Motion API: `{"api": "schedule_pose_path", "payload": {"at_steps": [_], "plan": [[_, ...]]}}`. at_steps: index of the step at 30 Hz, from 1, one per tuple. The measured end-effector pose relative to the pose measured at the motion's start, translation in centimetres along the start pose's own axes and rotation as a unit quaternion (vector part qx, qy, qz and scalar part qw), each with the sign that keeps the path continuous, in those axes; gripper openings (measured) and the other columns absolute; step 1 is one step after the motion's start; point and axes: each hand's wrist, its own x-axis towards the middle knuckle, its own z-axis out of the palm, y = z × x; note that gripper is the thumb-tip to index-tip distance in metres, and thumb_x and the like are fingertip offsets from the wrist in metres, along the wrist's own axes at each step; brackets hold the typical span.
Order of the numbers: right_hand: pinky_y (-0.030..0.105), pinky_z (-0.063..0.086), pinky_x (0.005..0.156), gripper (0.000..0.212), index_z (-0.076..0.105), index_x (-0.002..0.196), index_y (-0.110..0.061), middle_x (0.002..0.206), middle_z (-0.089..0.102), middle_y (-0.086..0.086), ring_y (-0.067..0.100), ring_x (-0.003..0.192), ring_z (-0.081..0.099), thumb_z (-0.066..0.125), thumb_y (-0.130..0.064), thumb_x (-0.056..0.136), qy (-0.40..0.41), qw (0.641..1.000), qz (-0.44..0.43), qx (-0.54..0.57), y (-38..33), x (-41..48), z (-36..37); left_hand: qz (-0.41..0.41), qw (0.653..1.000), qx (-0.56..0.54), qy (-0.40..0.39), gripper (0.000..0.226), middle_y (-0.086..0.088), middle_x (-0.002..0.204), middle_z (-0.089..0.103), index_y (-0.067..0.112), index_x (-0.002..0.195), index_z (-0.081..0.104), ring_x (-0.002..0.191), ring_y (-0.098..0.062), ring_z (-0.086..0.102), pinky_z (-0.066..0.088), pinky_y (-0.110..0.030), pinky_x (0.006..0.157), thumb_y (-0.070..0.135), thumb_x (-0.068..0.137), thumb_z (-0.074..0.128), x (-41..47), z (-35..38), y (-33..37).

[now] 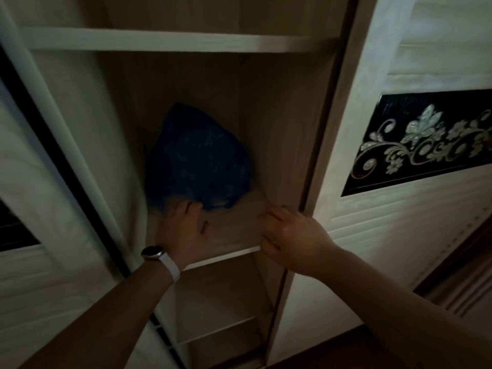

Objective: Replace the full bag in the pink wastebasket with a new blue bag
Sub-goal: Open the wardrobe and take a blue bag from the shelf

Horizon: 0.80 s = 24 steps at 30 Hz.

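The left hand [183, 225] lies palm-down on the wardrobe shelf [234, 230], a wristwatch [153, 253] on a white strap just behind it. Its fingers reach forward to the lower edge of the blue bag [197, 158]. They meet the plastic, but dimness and blur hide whether they pinch it or only touch it.

Off to that hand's right, the right hand [288, 235] sits at the shelf's front corner with its fingers curled against the edge. I cannot tell whether they clamp the board or merely rest there.

The blue bag is a crumpled, rounded bundle directly beyond the left fingertips, leaning toward the back of the compartment. Further right of the right hand stands the sliding door [399, 235] with its black floral panel [426, 139]. The pink wastebasket is not in view.

The risks look modest:
- A shallow pinch on thin, slick plastic could slip, or drag out the whole bundle when one bag is wanted.
- A quick tug might snag or tear the film on the shelf edge.
- In this poor light the fingers could also catch a loose fold, not a firm one.
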Motion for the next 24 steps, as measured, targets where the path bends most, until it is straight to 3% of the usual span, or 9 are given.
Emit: {"api": "schedule_pose_path", "payload": {"at_steps": [3, 6, 9, 13, 17, 21, 24], "plan": [[0.032, 0.049, 0.071, 0.046, 0.059, 0.112, -0.019, 0.112, 0.055, 0.001, 0.022, 0.095, 0.056, 0.030, -0.046, 0.089, -0.018, 0.999, 0.047, 0.020, -0.4, 1.6, 2.8, -0.064, 0.996, -0.047, -0.032, 0.030, -0.020, 0.097, 0.062, 0.003, 0.096, 0.058, 0.085, -0.038, 0.060, 0.041, -0.035, 0.060, 0.021, 0.076, 0.071, -0.1, 1.4, -0.2], [0.034, 0.049, 0.076, 0.038, 0.054, 0.122, -0.018, 0.119, 0.052, 0.003, 0.023, 0.102, 0.054, 0.042, -0.040, 0.094, -0.042, 0.995, 0.079, 0.043, -0.4, 3.5, 5.5, -0.116, 0.989, -0.067, -0.067, 0.046, -0.018, 0.112, 0.059, 0.007, 0.118, 0.053, 0.099, -0.037, 0.057, 0.048, -0.039, 0.072, 0.028, 0.079, 0.065, 0.3, 2.9, -0.5], [0.034, 0.049, 0.079, 0.036, 0.051, 0.123, -0.015, 0.118, 0.054, 0.006, 0.024, 0.101, 0.054, 0.045, -0.036, 0.094, -0.047, 0.992, 0.099, 0.063, -0.1, 5.5, 8.3, -0.165, 0.980, -0.097, -0.056, 0.044, -0.019, 0.113, 0.060, 0.006, 0.116, 0.054, 0.098, -0.037, 0.057, 0.051, -0.045, 0.076, 0.030, 0.079, 0.058, 0.7, 3.9, -0.7], [0.035, 0.047, 0.086, 0.050, 0.040, 0.139, -0.016, 0.130, 0.049, 0.008, 0.025, 0.111, 0.050, 0.048, -0.035, 0.094, -0.051, 0.978, 0.152, 0.137, 0.4, 8.8, 12.3, -0.237, 0.960, -0.145, -0.021, 0.048, -0.020, 0.119, 0.059, 0.007, 0.123, 0.052, 0.104, -0.038, 0.057, 0.050, -0.048, 0.084, 0.021, 0.078, 0.064, 1.0, 5.6, -2.1], [0.034, 0.045, 0.085, 0.060, 0.028, 0.146, -0.021, 0.135, 0.045, 0.010, 0.027, 0.114, 0.048, 0.051, -0.034, 0.092, -0.035, 0.968, 0.174, 0.176, 0.3, 11.8, 15.1, -0.308, 0.942, -0.123, -0.047, 0.058, -0.021, 0.133, 0.050, 0.009, 0.135, 0.043, 0.115, -0.038, 0.051, 0.044, -0.044, 0.096, 0.022, 0.081, 0.061, 1.8, 6.5, -3.3], [0.035, 0.044, 0.083, 0.049, 0.039, 0.140, -0.022, 0.133, 0.048, 0.009, 0.028, 0.112, 0.050, 0.051, -0.035, 0.094, -0.015, 0.962, 0.194, 0.189, 0.3, 13.5, 17.0, -0.276, 0.960, 0.013, -0.048, 0.061, -0.026, 0.142, 0.040, 0.013, 0.124, 0.059, 0.126, -0.043, 0.042, 0.039, -0.048, 0.104, 0.036, 0.069, 0.047, 2.6, 8.6, -6.1], [0.033, 0.047, 0.077, 0.030, 0.061, 0.114, -0.013, 0.115, 0.059, 0.010, 0.027, 0.100, 0.057, 0.048, -0.033, 0.095, -0.006, 0.965, 0.186, 0.186, 0.5, 14.0, 18.5, -0.266, 0.961, 0.035, -0.061, 0.046, -0.025, 0.125, 0.055, 0.012, 0.104, 0.069, 0.113, -0.043, 0.052, 0.047, -0.046, 0.093, 0.031, 0.069, 0.046, 3.0, 8.8, -7.0]]}}
